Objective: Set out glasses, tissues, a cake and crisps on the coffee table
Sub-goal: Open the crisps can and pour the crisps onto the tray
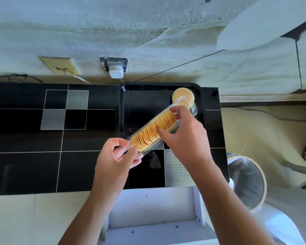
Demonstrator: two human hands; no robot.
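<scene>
Here the left hand pinches the near end of the crisp tray; the right hand grips its middle. Its long axis runs diagonally, far end pointing up-right over the black tray

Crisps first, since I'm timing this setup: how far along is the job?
Early. One crisp lies on the black tray. In hand: the left hand and right hand hold the clear sleeve of crisps, tipped over the tray. Left: the rest of the crisps; no glasses, tissues or cake are in view.
</scene>
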